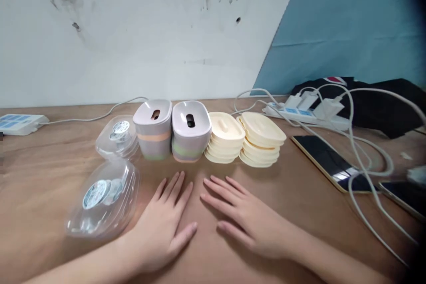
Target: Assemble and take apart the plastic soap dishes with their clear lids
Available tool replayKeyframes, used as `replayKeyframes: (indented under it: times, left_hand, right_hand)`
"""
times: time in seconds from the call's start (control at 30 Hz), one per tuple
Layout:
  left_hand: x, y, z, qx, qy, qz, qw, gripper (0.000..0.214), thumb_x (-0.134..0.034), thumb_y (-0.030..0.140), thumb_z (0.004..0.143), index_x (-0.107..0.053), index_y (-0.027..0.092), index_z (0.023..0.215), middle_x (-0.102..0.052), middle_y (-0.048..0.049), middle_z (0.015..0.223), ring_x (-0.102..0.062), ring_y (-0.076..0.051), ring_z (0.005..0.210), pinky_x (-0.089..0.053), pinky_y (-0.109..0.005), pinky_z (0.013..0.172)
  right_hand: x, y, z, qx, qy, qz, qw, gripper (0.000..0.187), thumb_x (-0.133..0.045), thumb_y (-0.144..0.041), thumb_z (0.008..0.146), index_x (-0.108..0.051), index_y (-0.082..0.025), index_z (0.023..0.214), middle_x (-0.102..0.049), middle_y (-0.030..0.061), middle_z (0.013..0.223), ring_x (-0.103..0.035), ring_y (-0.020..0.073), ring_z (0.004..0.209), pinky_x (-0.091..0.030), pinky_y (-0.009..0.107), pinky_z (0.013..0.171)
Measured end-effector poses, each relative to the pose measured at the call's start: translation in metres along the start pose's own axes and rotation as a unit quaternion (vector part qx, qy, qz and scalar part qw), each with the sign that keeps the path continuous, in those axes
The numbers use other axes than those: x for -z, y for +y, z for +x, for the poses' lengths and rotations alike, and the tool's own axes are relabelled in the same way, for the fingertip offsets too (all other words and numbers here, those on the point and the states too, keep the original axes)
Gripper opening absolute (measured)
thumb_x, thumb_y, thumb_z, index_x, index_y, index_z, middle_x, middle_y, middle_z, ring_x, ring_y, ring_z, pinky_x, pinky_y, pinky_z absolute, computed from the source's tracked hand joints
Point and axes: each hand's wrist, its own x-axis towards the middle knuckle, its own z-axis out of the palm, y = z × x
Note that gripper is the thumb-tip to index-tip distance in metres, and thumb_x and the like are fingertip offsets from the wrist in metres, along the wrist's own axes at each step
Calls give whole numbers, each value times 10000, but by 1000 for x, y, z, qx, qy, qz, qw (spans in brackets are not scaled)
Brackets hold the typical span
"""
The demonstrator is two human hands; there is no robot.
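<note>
My left hand (164,226) and my right hand (248,217) lie flat on the brown table (49,173), fingers stretched out, holding nothing. Just beyond the fingertips stand two stacks of pale containers (153,129) (190,131) with slotted tops and coloured bands. To their right sit two stacks of cream lids (225,137) (262,138). Left of my left hand lie clear plastic covers with round labels, one stack near (104,199) and one farther back (118,136).
A power strip (308,113) with white chargers and looping cables sits at the back right, beside dark cloth (382,102). Two phones (329,162) (404,195) lie at the right. Another white power strip (20,123) rests at the far left by the wall.
</note>
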Motion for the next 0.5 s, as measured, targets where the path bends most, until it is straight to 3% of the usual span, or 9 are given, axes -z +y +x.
replayKeyframes:
  times: [0.13, 0.33, 0.4, 0.5]
  left_hand:
    - [12, 4, -9, -2, -37, -9, 999, 590, -318, 434, 939, -226, 107, 1422, -151, -170, 1488, -145, -302, 1368, -227, -500, 1086]
    - [25, 10, -76, -97, -30, 0, 995, 603, -368, 309, 934, -79, 192, 1451, -180, -73, 1493, -214, -227, 1360, -256, -417, 1092]
    - [20, 3, -85, -111, -1, 21, 994, 586, -367, 331, 928, -129, 194, 1446, -225, -62, 1483, -248, -222, 1352, -244, -404, 1096]
    - [-7, -12, -81, -173, 71, 65, 980, 486, -330, 374, 948, -288, 216, 1406, -376, -51, 1421, -302, -202, 1332, -206, -365, 1110]
  right_hand:
    - [1, 0, -4, 0, 24, -36, 999, 480, -328, -364, 942, -345, -196, 1391, -271, 86, 1483, -193, 239, 1372, -234, 475, 1097]
    - [3, -22, -49, -33, 6, -55, 998, 481, -402, -314, 916, -363, -208, 1383, -346, 86, 1448, -308, 260, 1329, -334, 479, 1053]
    - [4, -24, -54, -36, -5, -47, 998, 491, -404, -332, 916, -337, -247, 1394, -310, 73, 1463, -282, 278, 1337, -327, 515, 1047]
    - [2, -23, -46, -7, -41, -18, 999, 507, -380, -409, 919, -300, -289, 1405, -263, 64, 1472, -223, 318, 1345, -281, 588, 1036]
